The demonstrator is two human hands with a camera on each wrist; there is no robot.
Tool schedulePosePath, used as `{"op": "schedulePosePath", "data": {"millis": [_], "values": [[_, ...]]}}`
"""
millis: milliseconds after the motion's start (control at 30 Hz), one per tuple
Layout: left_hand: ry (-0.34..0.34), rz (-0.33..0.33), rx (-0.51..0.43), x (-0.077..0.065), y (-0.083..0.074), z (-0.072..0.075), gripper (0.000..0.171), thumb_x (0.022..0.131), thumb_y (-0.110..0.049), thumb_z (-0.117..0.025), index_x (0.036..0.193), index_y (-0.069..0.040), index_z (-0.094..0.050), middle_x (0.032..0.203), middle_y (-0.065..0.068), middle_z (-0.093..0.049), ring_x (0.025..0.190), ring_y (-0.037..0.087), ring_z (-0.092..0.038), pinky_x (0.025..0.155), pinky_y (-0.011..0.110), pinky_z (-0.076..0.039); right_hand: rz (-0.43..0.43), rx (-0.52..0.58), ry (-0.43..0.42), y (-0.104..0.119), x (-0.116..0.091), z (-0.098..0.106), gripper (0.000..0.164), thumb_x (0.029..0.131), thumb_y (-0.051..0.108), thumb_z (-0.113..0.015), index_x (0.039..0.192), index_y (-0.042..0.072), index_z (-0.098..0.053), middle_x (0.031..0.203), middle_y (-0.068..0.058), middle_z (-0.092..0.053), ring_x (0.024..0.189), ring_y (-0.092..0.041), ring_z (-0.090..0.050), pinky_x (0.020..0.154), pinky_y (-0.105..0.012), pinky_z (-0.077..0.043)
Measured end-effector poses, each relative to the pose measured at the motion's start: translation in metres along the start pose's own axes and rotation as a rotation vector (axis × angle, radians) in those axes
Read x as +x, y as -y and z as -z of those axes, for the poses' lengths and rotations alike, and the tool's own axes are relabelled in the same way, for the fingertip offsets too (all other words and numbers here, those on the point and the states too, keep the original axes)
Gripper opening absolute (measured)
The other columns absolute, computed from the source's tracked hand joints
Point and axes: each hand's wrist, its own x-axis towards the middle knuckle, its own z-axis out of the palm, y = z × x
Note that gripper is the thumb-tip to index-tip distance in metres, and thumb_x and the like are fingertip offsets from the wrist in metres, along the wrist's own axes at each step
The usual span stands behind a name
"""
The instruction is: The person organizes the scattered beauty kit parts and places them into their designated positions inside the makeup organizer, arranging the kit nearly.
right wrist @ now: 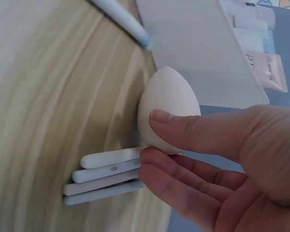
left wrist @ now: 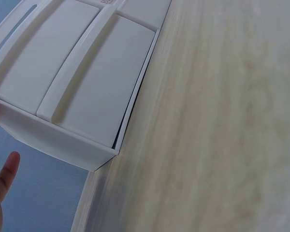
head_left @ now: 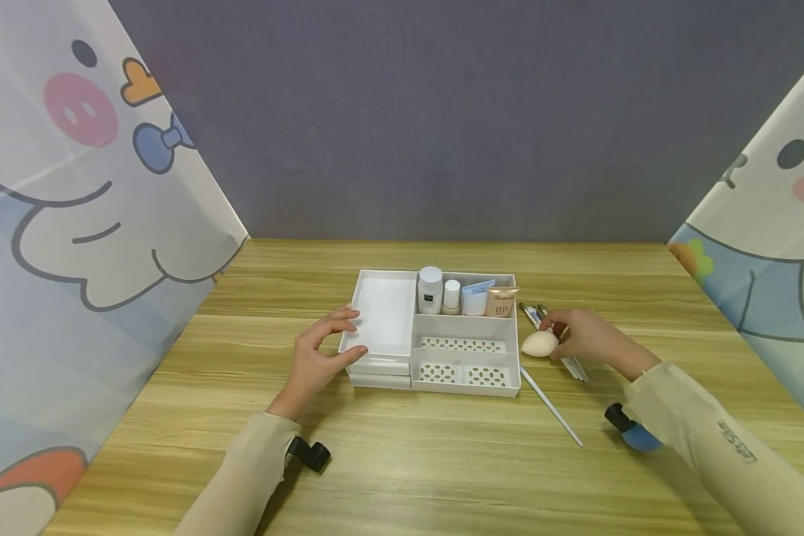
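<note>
A cream teardrop makeup sponge (right wrist: 166,99) is pinched between the thumb and fingers of my right hand (head_left: 586,339), just right of the white organizer (head_left: 465,327). Under that hand lie several slim makeup brushes (right wrist: 111,157), side by side on the table. My left hand (head_left: 316,361) is spread at the organizer's left side, thumb and fingers apart at its edge; whether they touch it I cannot tell. In the organizer's back compartment stand a white bottle (head_left: 431,292), a smaller white-capped bottle (head_left: 452,296), a blue-and-white tube (head_left: 477,299) and a peach BB tube (head_left: 501,303).
Two closed drawers (left wrist: 99,77) sit under the organizer's flat left top (head_left: 385,313). One white stick-like handle (head_left: 552,408) lies alone by its front right corner. A grey panel (head_left: 455,119) rises behind the wooden table (head_left: 442,469), with cartoon-print cloth (head_left: 74,223) at both sides.
</note>
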Motion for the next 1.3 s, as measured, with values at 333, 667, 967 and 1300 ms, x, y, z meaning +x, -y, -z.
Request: {"op": "schedulePosePath", "data": {"millis": [333, 667, 967, 1300], "values": [[-0.001, -0.012, -0.015, 0.002, -0.010, 0.001, 0.032, 0.064, 0.025, -0.077, 0.089, 0.011, -0.064, 0.111, 0.034, -0.064, 0.119, 0.049, -0.055, 0.108, 0.030, -0.043, -0.009, 0.034, -0.027, 0.011, -0.007, 0.008, 0.042, 0.075, 0.006, -0.084, 0.111, -0.005, -0.065, 0.090, -0.009, -0.067, 0.081, -0.026, -0.067, 0.069, -0.042, -0.056], [-0.018, -0.048, -0.024, -0.006, 0.027, 0.000, 0.037, 0.062, 0.023, -0.080, 0.092, 0.005, -0.067, 0.114, 0.029, -0.066, 0.122, 0.042, -0.055, 0.109, 0.031, -0.041, -0.004, 0.058, -0.060, 0.023, -0.017, 0.019, 0.042, 0.078, 0.010, -0.084, 0.112, -0.005, -0.064, 0.088, -0.007, -0.066, 0.076, -0.023, -0.067, 0.062, -0.036, -0.054], [-0.011, -0.060, -0.048, -0.006, 0.028, 0.001, 0.033, 0.067, 0.016, -0.080, 0.094, 0.001, -0.069, 0.116, 0.025, -0.067, 0.125, 0.034, -0.056, 0.109, 0.032, -0.042, 0.003, 0.079, -0.116, 0.033, -0.023, 0.022, 0.042, 0.078, 0.011, -0.085, 0.110, -0.005, -0.065, 0.087, -0.006, -0.067, 0.076, -0.022, -0.069, 0.059, -0.032, -0.053], [-0.011, -0.044, -0.042, -0.006, 0.027, 0.002, 0.033, 0.067, 0.016, -0.081, 0.094, 0.000, -0.069, 0.116, 0.024, -0.067, 0.125, 0.033, -0.056, 0.110, 0.031, -0.041, -0.003, 0.077, -0.157, 0.043, -0.025, 0.020, 0.040, 0.079, 0.013, -0.084, 0.111, -0.003, -0.067, 0.087, -0.004, -0.069, 0.074, -0.017, -0.067, 0.059, -0.031, -0.053]]}}
